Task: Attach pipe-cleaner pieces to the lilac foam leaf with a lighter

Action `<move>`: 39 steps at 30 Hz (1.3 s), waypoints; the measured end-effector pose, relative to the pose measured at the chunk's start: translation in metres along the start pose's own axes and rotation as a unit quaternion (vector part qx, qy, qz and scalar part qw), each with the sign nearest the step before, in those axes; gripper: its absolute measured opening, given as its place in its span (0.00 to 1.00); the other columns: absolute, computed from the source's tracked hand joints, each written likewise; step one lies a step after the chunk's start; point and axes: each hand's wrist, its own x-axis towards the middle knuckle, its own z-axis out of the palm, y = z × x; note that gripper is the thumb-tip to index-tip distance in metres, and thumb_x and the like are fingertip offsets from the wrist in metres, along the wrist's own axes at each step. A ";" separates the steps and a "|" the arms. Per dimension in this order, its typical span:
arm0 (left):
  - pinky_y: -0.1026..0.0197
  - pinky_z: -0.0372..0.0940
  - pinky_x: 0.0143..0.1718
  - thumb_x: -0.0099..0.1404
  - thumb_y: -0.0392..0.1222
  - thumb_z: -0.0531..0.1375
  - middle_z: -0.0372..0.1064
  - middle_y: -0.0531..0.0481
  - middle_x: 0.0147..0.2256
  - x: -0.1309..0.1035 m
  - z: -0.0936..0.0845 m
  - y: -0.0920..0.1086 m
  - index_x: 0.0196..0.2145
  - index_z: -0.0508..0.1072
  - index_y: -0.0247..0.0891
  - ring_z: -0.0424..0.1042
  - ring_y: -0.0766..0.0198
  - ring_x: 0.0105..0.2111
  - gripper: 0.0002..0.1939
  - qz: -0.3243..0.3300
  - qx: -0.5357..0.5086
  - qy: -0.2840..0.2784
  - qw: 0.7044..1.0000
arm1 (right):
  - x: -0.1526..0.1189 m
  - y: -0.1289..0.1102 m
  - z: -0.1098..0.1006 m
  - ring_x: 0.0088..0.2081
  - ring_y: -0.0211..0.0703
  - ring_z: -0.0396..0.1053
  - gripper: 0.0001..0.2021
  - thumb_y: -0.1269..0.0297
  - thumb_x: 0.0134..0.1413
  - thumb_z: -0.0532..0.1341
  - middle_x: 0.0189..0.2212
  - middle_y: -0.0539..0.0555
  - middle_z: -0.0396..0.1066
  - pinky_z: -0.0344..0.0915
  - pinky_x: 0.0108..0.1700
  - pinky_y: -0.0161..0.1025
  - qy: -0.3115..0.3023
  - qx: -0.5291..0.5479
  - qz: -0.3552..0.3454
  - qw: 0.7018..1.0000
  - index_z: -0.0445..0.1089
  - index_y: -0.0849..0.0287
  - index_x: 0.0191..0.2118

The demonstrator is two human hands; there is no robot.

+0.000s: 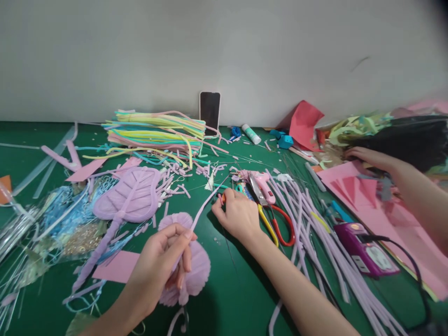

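L hand [163,261]: pinching lilac fuzzy flower piece [199,268], a lilac strip [206,205] rising by thumb
Flower piece: front ctr, over green table [227,298]
R hand [241,214]: fingers curled, small orange thing [223,199] at tips — can't tell if gripped; scissors [257,189] w/ red & yellow handles lying just beside
Far R: another person's hand [367,156] nr black thing [413,140]
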 end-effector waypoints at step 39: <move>0.74 0.47 0.12 0.58 0.54 0.63 0.63 0.59 0.16 -0.003 0.002 0.008 0.30 0.68 0.36 0.54 0.77 0.09 0.17 0.023 -0.016 0.043 0.999 | 0.003 0.011 0.022 0.34 0.47 0.66 0.05 0.64 0.54 0.55 0.27 0.54 0.69 0.55 0.31 0.40 0.170 -0.028 -0.046 0.984 0.59 0.59 0.32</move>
